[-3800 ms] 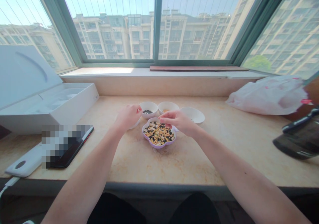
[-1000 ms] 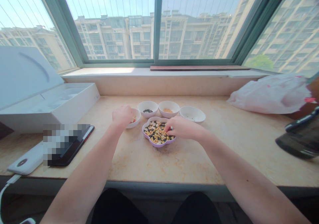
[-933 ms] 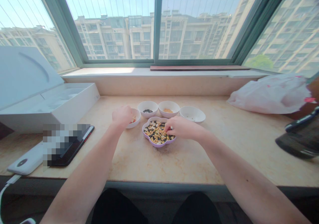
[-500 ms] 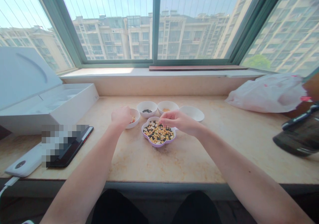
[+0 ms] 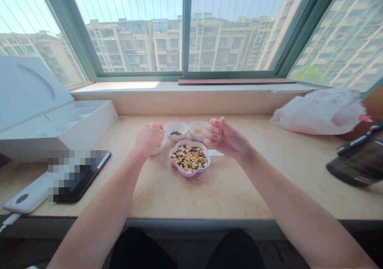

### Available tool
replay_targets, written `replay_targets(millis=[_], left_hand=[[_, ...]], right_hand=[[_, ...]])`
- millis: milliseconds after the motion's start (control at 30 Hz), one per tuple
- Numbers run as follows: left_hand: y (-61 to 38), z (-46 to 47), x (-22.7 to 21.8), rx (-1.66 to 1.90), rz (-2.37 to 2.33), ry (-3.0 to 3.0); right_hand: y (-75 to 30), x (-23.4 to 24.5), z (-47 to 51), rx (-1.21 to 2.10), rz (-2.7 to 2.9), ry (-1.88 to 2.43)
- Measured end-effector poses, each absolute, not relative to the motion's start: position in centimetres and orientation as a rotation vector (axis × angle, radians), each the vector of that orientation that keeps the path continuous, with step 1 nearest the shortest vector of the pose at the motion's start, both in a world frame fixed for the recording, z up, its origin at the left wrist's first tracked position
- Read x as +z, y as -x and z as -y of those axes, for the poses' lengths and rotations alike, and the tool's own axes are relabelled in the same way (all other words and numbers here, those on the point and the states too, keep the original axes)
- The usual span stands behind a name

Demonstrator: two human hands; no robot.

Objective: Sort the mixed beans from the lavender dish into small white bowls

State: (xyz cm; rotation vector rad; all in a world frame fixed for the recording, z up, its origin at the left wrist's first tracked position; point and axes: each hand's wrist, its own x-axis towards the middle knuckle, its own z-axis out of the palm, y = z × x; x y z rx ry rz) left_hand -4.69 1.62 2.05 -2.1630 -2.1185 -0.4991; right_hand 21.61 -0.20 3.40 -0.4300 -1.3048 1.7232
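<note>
One hand, the left hand, is curled narrow over a small white bowl, maybe holding something, and the right hand is half open and empty near a purple flower-shaped dish of mixed beans.

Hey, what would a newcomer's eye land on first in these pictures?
The wide green-framed window with pale apartment blocks behind it fills the top of the view. Below, on the beige stone counter, sits a purple-rimmed flower-shaped dish of mixed beans, between the raised right hand and the left hand over a small white bowl.
</note>
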Motion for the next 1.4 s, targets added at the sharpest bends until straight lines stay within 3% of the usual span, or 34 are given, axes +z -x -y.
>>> replay_targets(millis=[167, 333, 433, 833, 1400], left_hand=[[3.2, -1.4, 1.1, -0.657, 1.662, 2.640], [1.7, -0.7, 0.5, -0.465, 1.363, 2.989], [1.0, 0.0, 0.8, -0.352, 1.267, 3.061], [-0.4, 0.9, 0.4, -0.172, 1.186, 3.054], [-0.8, 1.0, -0.4, -0.372, 1.239, 3.059]], right_hand=[[-21.6, 2.6, -1.1, 1.438, 1.397, 0.662], [-21.7, 0.9, -2.7, 0.525, 1.744, 1.076], [-21.7, 0.1, -3.4, 0.249, 1.902, 1.155], [-22.6, -0.8, -5.2, -0.007, 2.014, 1.404], [-22.2, -0.3, -4.0, 0.112, 2.029, 1.373]])
